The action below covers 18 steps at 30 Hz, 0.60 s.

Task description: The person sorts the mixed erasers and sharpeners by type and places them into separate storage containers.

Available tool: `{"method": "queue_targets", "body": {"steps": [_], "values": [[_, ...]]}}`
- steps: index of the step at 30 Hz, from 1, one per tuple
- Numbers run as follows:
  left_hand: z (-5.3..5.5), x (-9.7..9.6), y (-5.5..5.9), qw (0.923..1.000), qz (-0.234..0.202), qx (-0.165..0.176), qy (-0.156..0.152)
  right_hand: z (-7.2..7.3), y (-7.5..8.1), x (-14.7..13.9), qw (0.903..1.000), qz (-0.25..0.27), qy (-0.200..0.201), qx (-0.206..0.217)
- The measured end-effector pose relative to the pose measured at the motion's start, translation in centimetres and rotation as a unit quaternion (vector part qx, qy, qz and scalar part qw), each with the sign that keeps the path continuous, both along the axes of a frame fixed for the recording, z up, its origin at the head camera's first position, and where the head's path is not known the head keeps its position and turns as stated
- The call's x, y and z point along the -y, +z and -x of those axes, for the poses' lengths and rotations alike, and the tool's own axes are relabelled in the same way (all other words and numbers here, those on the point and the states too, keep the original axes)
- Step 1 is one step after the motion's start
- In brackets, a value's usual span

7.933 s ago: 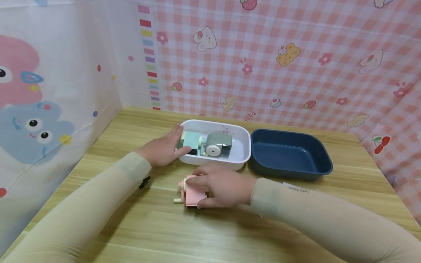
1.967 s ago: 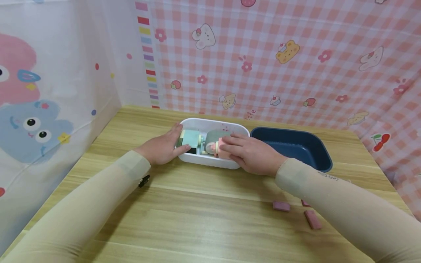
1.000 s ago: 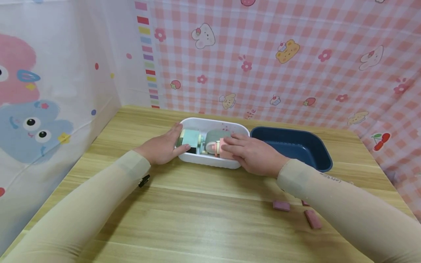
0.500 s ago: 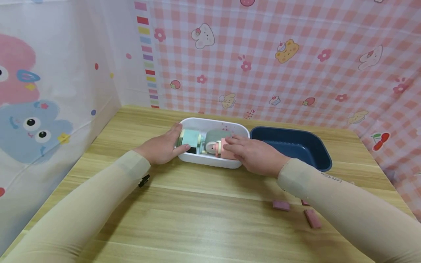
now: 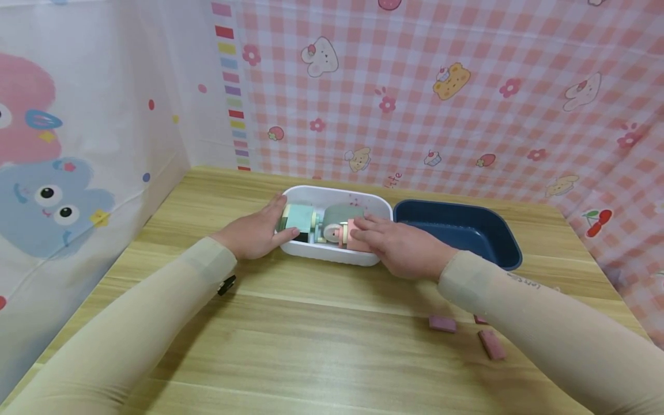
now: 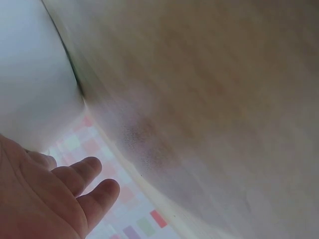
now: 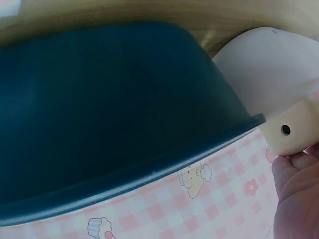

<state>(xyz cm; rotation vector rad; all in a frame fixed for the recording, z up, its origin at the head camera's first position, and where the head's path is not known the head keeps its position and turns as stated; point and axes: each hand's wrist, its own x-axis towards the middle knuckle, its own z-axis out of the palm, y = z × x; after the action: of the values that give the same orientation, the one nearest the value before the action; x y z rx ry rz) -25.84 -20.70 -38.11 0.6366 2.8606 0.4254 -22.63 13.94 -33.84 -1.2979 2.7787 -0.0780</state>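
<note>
The right hand (image 5: 407, 248) pinches the pink pencil sharpener (image 5: 357, 235) at the near right corner of the white bin (image 5: 332, 255); the left hand (image 5: 254, 230), fingers extended, steadies the bin's left end, thumb over the rim by the mint pencil sharpener (image 5: 301, 218); the grey-green pencil sharpener (image 5: 342, 214) lies between; setting down the pink one seems in hand, and the next move likely calls for seating it flat, then loosening the fingers; the navy bin (image 5: 510, 245) stands alongside, toward the table's far edge; the right arm partly hides one pink block (image 5: 480, 319); whether the pink sharpener touches the bin's floor, I cannot tell
</note>
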Motion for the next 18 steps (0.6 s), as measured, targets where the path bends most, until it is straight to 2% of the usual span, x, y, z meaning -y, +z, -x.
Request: {"method": "queue_targets", "body": {"steps": [11,18], "values": [[-0.14,-0.08,0.22,1.0,-0.004,0.007,-0.001,-0.32,0.0,-0.22,0.9988,-0.022,-0.014,0.041],[-0.11,-0.05,0.25,0.9999,-0.006,0.009,-0.001,-0.54,-0.21,-0.61,0.9987,-0.022,-0.008,0.044]]}}
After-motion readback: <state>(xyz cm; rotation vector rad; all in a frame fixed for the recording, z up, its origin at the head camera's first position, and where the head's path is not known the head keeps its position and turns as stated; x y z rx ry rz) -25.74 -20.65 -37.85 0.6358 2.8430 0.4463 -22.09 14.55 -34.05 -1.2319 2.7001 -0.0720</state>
